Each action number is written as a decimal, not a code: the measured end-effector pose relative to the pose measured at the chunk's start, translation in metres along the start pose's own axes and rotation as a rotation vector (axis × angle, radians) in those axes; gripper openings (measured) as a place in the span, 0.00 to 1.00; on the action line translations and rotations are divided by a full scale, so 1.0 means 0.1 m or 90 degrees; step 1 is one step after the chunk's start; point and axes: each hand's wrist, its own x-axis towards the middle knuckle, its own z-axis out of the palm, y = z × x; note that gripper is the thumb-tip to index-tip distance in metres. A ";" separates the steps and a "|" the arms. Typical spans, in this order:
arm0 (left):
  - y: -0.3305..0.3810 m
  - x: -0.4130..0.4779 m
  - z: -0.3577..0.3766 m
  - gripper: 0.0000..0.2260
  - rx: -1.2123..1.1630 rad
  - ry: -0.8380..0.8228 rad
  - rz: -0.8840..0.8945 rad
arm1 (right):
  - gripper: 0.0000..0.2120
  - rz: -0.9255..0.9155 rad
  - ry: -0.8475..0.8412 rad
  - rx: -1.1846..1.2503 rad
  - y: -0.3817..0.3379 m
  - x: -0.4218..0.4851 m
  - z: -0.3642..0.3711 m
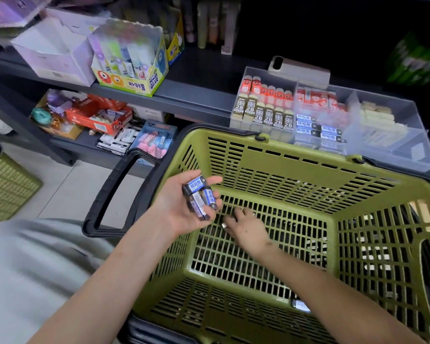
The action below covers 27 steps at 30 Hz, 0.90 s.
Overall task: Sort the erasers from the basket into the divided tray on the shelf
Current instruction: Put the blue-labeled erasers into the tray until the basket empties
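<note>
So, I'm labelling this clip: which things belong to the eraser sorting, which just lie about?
Job: green plastic basket, blue-sleeved erasers held in left hand, right hand in basket, clear divided plastic tray.
Lying about: yellow cardboard glue box, white cardboard box.

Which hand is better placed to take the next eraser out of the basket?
Right. The right hand is down inside the basket and seems free; the left hand is full of blue erasers.

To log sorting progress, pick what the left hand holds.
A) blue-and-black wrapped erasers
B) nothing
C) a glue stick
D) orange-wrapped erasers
A: the left hand, palm up, holds several blue-and-black wrapped erasers at the left side of the green plastic basket.
</note>
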 end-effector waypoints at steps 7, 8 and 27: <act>-0.02 0.04 0.05 0.17 0.012 0.059 -0.020 | 0.18 -0.047 0.015 0.008 -0.08 -0.27 0.15; -0.02 0.05 0.04 0.17 0.011 0.065 -0.023 | 0.17 -0.036 0.005 0.033 -0.09 -0.25 0.15; -0.29 0.24 0.32 0.19 0.035 -0.027 -0.152 | 0.21 -0.021 0.215 0.484 -0.12 -0.44 -1.69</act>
